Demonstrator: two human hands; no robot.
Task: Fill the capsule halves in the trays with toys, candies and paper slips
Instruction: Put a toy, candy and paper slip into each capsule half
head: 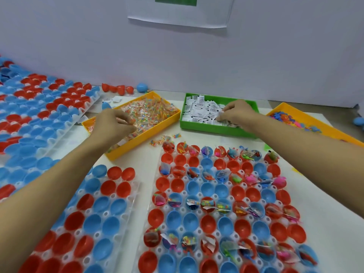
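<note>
Left hand [116,123] pinches candies [149,113] in the yellow bin [157,127], right hand [236,113] pinches slips [202,111] in the green bin [216,129]; each should lift only one piece per empty half.

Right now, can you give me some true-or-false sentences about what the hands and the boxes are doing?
1. The right hand is in the green box of paper slips. True.
2. The left hand is inside a blue box. False: it is over the yellow box of wrapped candies.
3. Every capsule half in the middle tray is filled. False: filled rows alternate with empty ones.
4. The capsule halves are red and blue. True.
</note>
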